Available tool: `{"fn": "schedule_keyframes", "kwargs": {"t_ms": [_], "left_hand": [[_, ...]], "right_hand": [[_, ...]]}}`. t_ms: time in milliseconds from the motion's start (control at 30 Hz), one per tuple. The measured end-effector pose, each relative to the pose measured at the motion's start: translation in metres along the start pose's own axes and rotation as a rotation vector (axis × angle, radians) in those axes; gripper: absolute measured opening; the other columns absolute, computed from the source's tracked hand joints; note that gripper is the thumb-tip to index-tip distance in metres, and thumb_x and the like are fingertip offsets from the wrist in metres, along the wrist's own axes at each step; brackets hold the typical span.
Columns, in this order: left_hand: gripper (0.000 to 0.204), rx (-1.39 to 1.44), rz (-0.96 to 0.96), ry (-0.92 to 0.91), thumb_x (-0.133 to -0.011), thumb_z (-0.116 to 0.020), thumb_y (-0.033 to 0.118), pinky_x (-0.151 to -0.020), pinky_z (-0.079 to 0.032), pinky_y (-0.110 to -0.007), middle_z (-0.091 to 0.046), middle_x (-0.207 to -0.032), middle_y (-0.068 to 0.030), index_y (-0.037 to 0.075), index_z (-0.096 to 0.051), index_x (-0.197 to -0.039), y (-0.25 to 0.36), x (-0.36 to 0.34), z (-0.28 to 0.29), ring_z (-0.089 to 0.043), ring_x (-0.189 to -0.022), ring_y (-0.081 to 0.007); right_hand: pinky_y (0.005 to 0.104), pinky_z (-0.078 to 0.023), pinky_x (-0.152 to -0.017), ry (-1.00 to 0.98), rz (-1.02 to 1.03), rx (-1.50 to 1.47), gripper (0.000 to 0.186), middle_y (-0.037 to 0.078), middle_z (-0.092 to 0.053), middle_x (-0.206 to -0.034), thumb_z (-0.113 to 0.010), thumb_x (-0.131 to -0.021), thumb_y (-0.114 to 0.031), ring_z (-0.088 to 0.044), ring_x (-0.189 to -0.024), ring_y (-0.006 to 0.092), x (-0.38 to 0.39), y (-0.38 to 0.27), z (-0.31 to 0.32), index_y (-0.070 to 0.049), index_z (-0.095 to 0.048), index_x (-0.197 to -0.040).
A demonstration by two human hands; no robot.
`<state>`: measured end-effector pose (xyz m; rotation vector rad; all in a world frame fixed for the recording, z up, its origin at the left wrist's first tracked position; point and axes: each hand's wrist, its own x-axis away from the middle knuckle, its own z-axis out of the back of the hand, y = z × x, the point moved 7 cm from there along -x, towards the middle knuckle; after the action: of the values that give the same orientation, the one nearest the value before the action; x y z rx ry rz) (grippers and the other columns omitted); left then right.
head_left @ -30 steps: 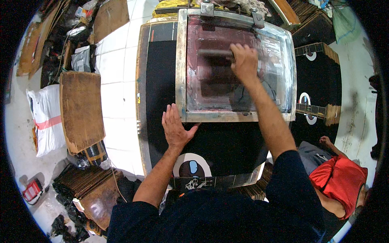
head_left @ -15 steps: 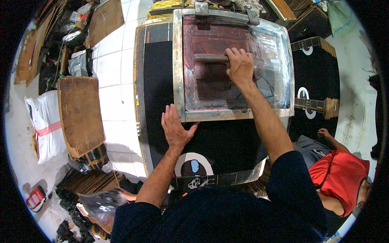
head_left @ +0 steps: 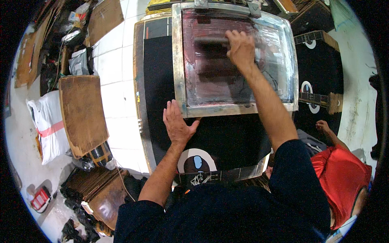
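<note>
A wooden-framed printing screen (head_left: 177, 60) lies over black fabric (head_left: 235, 139) on a long board. My right hand (head_left: 242, 49) is closed around a long squeegee (head_left: 210, 42), blurred by motion, in the far half of the screen. Dark reddish ink smears the mesh (head_left: 231, 87) beneath it. At the screen's near left corner rests my left hand (head_left: 177, 123), fingers stretched out and thumb spread, touching the frame and the fabric. Closer to me, a white ring print with a blue oval (head_left: 197, 162) shows on the fabric.
Another board with black printed fabric (head_left: 320, 77) stands to the right. A person in red (head_left: 342, 174) is close at my lower right. On the left are a brown board (head_left: 83, 115), a white sack (head_left: 46, 125) and stacked cardboard (head_left: 85, 184). Metal clamps (head_left: 254, 10) hold the screen's far edge.
My right hand has pushed the squeegee farther away across the screen. My left hand stays at the corner. A hand and dark plastic at the lower left have gone from there.
</note>
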<state>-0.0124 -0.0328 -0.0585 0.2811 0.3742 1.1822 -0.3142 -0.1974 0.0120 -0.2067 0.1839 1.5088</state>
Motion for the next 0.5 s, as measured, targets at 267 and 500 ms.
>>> {"fn": "schedule_keyframes", "kwargs": {"t_ms": [267, 500], "left_hand": [[0.117, 0.027, 0.029, -0.024, -0.073, -0.089, 0.049, -0.126, -0.021, -0.054, -0.036, -0.16, -0.0222, -0.002, -0.026, -0.158, -0.002, 0.0, 0.0, -0.028, -0.154, -0.0365], [0.116, 0.242, 0.122, 0.073, -0.073, -0.09, 0.046, -0.127, -0.019, -0.055, -0.042, -0.159, -0.0214, 0.0, -0.029, -0.16, 0.002, -0.011, 0.009, -0.036, -0.15, -0.0383]], "right_hand": [[0.042, -0.043, -0.087, 0.018, -0.002, -0.041, 0.049, 0.002, -0.061, -0.101, -0.082, -0.064, -0.007, -0.059, -0.1, 0.0244, 0.079, -0.025, 0.02, -0.017, -0.063, -0.109], [0.0426, -0.042, -0.091, 0.111, 0.04, -0.163, 0.043, 0.004, -0.064, -0.101, -0.076, -0.072, -0.004, -0.059, -0.105, 0.0252, 0.079, -0.018, 0.025, -0.015, -0.063, -0.111]]}}
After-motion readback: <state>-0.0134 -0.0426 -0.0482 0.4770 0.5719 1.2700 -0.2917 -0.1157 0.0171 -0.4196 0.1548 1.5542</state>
